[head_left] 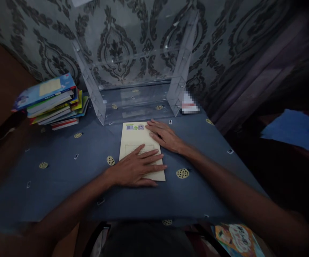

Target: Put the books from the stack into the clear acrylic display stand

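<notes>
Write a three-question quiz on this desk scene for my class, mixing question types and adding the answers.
1. Multiple choice: What lies under the left hand?
A) a phone
B) a cream booklet
C) a pair of scissors

2. True or false: The right hand is nearer to the clear rack than the left hand is.

3. Fill the gap: In the picture, the stack of books stands to the ____ of the clear rack.

Key: 1. B. 2. True. 3. left.
</notes>
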`<action>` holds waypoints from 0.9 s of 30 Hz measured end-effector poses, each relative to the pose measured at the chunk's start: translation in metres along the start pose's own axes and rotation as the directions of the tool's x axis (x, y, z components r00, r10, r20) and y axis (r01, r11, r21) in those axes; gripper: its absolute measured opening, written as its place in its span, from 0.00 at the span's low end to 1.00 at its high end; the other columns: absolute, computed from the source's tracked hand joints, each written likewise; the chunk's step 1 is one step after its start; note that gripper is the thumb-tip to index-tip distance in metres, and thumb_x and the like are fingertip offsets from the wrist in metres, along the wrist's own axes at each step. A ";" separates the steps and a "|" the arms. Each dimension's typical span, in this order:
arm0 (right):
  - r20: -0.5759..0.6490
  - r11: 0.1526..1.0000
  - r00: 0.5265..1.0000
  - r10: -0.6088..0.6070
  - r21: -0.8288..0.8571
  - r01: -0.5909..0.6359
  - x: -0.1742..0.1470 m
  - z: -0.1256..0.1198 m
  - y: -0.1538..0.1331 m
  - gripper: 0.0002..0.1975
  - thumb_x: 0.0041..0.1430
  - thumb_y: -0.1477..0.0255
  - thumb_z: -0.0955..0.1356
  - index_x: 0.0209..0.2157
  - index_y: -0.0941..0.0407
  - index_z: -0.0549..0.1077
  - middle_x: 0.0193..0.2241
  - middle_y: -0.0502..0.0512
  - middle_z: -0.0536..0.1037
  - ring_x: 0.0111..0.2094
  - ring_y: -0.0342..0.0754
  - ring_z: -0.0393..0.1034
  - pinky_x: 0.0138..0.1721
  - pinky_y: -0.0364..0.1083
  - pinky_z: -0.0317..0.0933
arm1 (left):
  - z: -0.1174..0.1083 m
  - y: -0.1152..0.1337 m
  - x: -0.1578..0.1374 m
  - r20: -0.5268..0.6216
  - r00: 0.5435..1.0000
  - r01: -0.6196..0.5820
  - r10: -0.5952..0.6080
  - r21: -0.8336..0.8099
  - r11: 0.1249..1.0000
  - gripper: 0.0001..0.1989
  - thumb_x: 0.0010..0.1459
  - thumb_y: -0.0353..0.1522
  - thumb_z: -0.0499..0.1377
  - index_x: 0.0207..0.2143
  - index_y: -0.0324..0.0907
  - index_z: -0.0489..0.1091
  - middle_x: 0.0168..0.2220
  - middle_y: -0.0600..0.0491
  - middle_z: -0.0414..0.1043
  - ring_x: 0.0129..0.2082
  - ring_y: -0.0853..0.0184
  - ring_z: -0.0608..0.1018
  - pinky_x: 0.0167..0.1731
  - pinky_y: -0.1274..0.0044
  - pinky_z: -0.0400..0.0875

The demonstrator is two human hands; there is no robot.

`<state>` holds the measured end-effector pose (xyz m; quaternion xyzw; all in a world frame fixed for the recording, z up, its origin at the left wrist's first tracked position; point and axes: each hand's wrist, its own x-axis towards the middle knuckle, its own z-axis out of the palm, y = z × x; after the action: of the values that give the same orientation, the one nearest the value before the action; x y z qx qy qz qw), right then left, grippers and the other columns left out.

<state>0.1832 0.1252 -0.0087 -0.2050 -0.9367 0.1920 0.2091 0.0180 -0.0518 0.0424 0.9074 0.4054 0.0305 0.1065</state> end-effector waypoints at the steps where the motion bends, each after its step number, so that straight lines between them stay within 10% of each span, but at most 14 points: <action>1: -0.006 1.000 1.000 -0.004 -0.006 0.004 0.000 0.001 0.001 0.23 0.71 0.66 0.59 0.62 0.59 0.69 0.65 0.64 0.67 0.69 0.56 0.55 0.68 0.62 0.53 | 0.001 0.000 0.000 -0.015 1.000 0.007 -0.007 -0.009 1.000 0.31 0.70 0.51 0.47 0.69 0.49 0.57 0.72 0.50 0.51 0.73 0.62 0.51 0.72 0.59 0.38; 13: -0.074 0.993 0.993 0.089 -0.065 -0.094 -0.006 0.005 0.006 0.24 0.71 0.60 0.60 0.60 0.56 0.71 0.66 0.66 0.66 0.66 0.62 0.62 0.65 0.65 0.58 | 0.016 -0.010 0.000 -0.243 0.891 0.391 -0.383 -0.019 0.920 0.24 0.73 0.44 0.44 0.66 0.46 0.60 0.69 0.46 0.61 0.71 0.58 0.58 0.69 0.51 0.49; 27: -0.098 0.997 0.993 0.069 -0.027 -0.072 -0.010 0.006 0.011 0.23 0.70 0.60 0.61 0.61 0.51 0.71 0.66 0.62 0.66 0.65 0.62 0.63 0.63 0.66 0.60 | 0.019 -0.035 -0.005 -0.331 0.842 0.437 -0.425 -0.041 0.899 0.22 0.73 0.41 0.45 0.63 0.45 0.63 0.68 0.44 0.61 0.70 0.56 0.60 0.67 0.52 0.54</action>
<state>0.1914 0.1282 -0.0219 -0.2502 -0.9204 0.1750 0.2441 -0.0081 -0.0358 0.0160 0.7765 0.6113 0.1510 0.0244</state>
